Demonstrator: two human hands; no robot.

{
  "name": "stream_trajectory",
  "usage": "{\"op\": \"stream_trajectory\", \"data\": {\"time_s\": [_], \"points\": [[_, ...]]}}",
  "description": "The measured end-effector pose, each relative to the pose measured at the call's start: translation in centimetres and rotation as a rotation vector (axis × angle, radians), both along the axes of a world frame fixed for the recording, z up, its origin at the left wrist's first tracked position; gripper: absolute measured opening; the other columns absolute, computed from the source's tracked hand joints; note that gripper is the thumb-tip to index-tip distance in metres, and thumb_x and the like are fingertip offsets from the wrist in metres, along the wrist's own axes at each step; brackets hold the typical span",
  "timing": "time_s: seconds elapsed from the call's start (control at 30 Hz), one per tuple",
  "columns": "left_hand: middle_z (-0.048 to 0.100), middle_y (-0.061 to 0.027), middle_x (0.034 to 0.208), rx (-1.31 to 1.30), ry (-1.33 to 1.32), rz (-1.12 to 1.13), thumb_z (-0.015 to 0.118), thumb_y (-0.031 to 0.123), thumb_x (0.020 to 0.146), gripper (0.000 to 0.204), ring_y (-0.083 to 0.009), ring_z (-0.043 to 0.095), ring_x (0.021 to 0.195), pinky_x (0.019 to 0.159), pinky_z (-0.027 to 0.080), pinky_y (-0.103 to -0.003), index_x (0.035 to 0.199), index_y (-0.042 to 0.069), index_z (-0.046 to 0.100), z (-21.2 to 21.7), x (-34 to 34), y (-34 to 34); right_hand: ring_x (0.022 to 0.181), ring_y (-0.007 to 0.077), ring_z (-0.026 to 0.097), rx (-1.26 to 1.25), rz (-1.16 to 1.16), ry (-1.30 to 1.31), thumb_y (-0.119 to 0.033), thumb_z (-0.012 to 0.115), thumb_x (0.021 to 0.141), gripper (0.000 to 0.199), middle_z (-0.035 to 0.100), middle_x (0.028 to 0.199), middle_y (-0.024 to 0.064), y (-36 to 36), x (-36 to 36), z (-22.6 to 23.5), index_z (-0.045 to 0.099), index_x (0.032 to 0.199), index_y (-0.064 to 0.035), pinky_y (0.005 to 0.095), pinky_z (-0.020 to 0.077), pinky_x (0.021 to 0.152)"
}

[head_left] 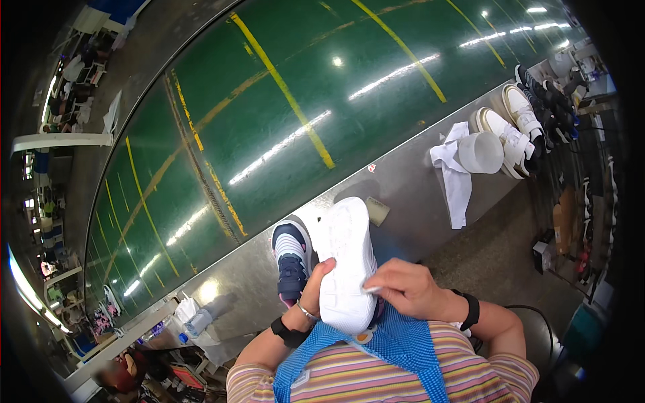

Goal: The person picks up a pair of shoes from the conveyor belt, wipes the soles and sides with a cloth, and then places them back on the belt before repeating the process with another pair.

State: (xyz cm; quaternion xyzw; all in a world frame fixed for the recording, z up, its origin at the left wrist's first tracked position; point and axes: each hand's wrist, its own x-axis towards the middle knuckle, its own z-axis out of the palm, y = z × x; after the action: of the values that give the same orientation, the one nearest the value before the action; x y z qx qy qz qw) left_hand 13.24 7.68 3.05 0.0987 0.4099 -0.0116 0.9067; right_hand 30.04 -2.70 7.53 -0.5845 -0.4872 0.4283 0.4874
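My left hand point(314, 287) is closed around the left side of a sneaker point(346, 258), its thumb on the sole. That sneaker's white sole faces up, so most of its upper is hidden. With fingers pinched together, my right hand point(407, 287) is at the right edge of the sole. A small white tip shows between those fingers, too small to name. Just left of the held shoe, a navy and white striped sneaker point(291, 263) rests on the metal ledge. A small tan block point(377, 211) lies to the right of the sole's far end.
A green conveyor belt point(269, 127) with yellow lines runs beyond the metal ledge point(410, 201). To the right are a white cloth point(455, 178), a translucent white tub point(481, 152) and several white and dark shoes. A plastic bottle point(196, 324) lies at the lower left.
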Motion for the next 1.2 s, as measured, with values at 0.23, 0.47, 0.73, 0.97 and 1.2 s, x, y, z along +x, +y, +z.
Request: {"op": "stream_trajectory", "data": {"time_s": [0.23,0.47,0.73,0.97,1.2], "points": [[0.050,-0.0204,0.117,-0.027,-0.021,-0.005,0.045,0.041,0.081,0.064,-0.0271,0.055,0.101,0.089,0.043,-0.035,0.126,-0.003,0.034,-0.5,-1.8,-0.4,0.074,0.0226,0.058,0.079,0.091,0.041,0.007,0.060,0.066,0.026,0.058,0.082,0.0081,-0.1,-0.7,-0.4,0.063,0.089,-0.0043,0.0287,0.0472,0.063],[0.051,-0.0202,0.116,-0.072,-0.037,0.007,0.044,0.041,0.082,0.064,-0.0270,0.056,0.100,0.088,0.044,-0.035,0.126,-0.003,0.035,-0.7,-2.7,-0.8,0.072,0.0226,0.058,0.163,0.166,0.135,0.006,0.059,0.068,0.022,0.058,0.081,0.0092,-0.5,-1.4,-0.3,0.063,0.087,-0.0035,0.0284,0.0466,0.061],[0.052,-0.0203,0.114,-0.067,0.008,0.014,0.045,0.041,0.081,0.064,-0.0275,0.057,0.097,0.085,0.046,-0.036,0.126,-0.004,0.035,0.0,-3.3,-0.5,0.073,0.0224,0.058,0.172,0.206,0.210,0.005,0.060,0.070,0.023,0.059,0.084,0.0096,-0.7,-2.3,-0.1,0.064,0.090,-0.0040,0.0282,0.0470,0.065],[0.053,-0.0206,0.113,0.013,-0.010,0.062,0.046,0.043,0.079,0.067,-0.0279,0.057,0.097,0.085,0.047,-0.036,0.125,-0.005,0.036,-0.7,-3.8,-0.6,0.072,0.0162,0.056,-0.156,-0.055,0.203,0.002,0.059,0.075,0.020,0.059,0.084,0.0070,1.0,-1.7,0.5,0.065,0.093,-0.0049,0.0266,0.0441,0.061],[0.053,-0.0208,0.112,-0.019,-0.041,0.048,0.046,0.043,0.079,0.067,-0.0287,0.057,0.097,0.085,0.046,-0.036,0.124,-0.005,0.037,-0.9,-4.2,-0.5,0.074,0.0201,0.055,0.176,0.214,0.206,0.003,0.061,0.072,0.025,0.057,0.082,0.0066,0.2,-3.6,-0.2,0.063,0.096,-0.0042,0.0274,0.0447,0.065]]}}
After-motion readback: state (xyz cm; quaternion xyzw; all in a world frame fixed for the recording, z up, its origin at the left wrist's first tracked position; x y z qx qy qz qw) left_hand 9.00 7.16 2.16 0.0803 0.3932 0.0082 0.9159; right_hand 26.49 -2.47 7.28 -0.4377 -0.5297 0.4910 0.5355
